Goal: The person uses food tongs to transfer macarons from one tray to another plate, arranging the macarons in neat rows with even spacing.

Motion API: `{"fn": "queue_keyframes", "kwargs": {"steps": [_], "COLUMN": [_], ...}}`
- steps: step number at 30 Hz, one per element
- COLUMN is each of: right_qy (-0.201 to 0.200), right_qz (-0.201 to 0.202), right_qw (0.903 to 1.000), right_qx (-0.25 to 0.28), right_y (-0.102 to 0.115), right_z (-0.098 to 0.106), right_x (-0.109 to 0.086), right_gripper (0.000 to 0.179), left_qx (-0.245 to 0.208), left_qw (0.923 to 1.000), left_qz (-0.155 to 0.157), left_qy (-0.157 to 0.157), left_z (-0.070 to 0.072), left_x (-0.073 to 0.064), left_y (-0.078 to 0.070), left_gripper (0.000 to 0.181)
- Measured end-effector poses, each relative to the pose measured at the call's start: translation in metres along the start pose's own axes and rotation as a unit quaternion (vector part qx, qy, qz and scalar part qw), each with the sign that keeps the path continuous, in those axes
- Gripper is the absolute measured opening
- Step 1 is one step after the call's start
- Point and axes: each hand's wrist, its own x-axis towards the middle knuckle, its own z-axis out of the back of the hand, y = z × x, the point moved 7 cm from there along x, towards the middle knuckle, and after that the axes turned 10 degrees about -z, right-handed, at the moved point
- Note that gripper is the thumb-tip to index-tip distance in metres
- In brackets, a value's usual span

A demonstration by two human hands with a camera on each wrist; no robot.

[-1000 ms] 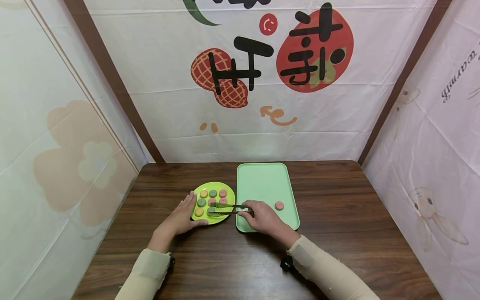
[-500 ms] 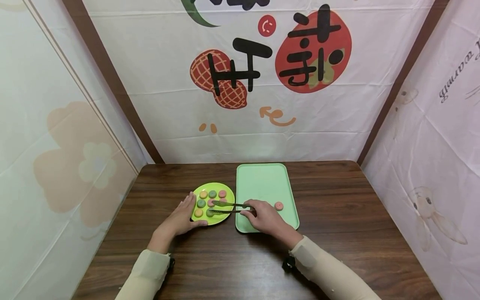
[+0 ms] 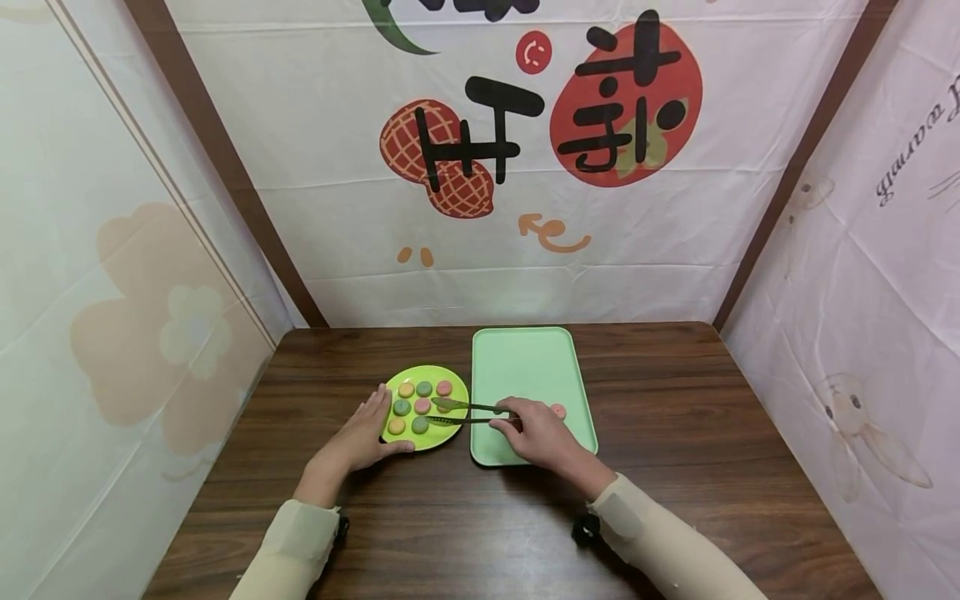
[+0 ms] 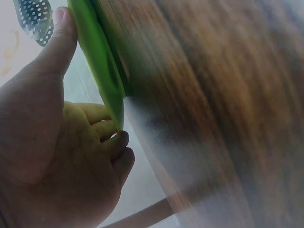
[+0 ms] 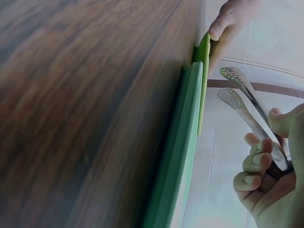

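My left hand (image 3: 363, 433) rests against the left rim of a yellow-green plate (image 3: 453, 436), fingers extended along it and thumb at its near side. On the plate, several small round macarons stand in rows: yellow (image 3: 397, 426), green (image 3: 419, 425) and pink (image 3: 422, 406). My right hand (image 3: 538, 429) holds metal tongs (image 3: 480, 420) above the green tray, their arms spread and the perforated tips over the plate's right part. Nothing shows between the tips in the right wrist view. The tongs partly cover a pink macaron at the plate's right side.
A pale green tray (image 3: 522, 358) lies close to the plate's right side. On it a pink macaron (image 3: 558, 411) is partly hidden behind my right hand. Both stand on a dark wooden table (image 3: 660, 400), enclosed by printed white cloth walls (image 3: 637, 292).
My right hand has shifted slightly right with the tongs, so the front green macaron shows more fully and the one on the tray shows less. My left hand has stayed at the plate.
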Motion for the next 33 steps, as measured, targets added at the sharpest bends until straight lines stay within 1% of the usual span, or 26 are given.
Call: {"fn": "queue_keyframes", "kwargs": {"steps": [2, 6, 9, 17, 21, 29, 33], "right_qy": [-0.008, -0.035, -0.044, -0.027, -0.031, -0.039, -0.044], "right_qz": [0.001, 0.001, 0.003, -0.01, -0.012, -0.02, -0.03], "right_qw": [1.0, 0.9989, 0.9981, 0.9995, 0.9994, 0.999, 0.9985], "right_qx": [-0.005, -0.032, -0.043, -0.013, -0.01, -0.011, -0.013], "right_y": [-0.001, -0.002, -0.002, -0.01, -0.014, -0.023, -0.027], "right_z": [0.003, 0.009, 0.014, 0.024, 0.03, 0.039, 0.045], "right_x": [-0.001, -0.004, -0.006, -0.013, -0.018, -0.025, -0.028], "right_gripper": [0.024, 0.024, 0.024, 0.024, 0.023, 0.025, 0.024], "left_qx": [0.0, 0.001, 0.002, -0.002, -0.004, -0.004, -0.005], "left_qw": [1.0, 1.0, 1.0, 1.0, 1.0, 1.0, 1.0], "left_qz": [0.001, -0.001, -0.004, -0.004, -0.004, 0.001, 0.002], "left_qy": [0.0, -0.001, -0.002, -0.003, -0.002, 0.003, 0.003], "left_z": [0.0, 0.0, 0.0, 0.002, 0.002, 0.001, 0.001], "left_x": [0.0, 0.0, -0.001, -0.001, -0.002, -0.001, -0.001], "left_y": [0.0, -0.001, -0.001, -0.002, -0.002, -0.002, -0.002], "left_gripper": [0.119, 0.118, 0.118, 0.118, 0.118, 0.119, 0.119]}}
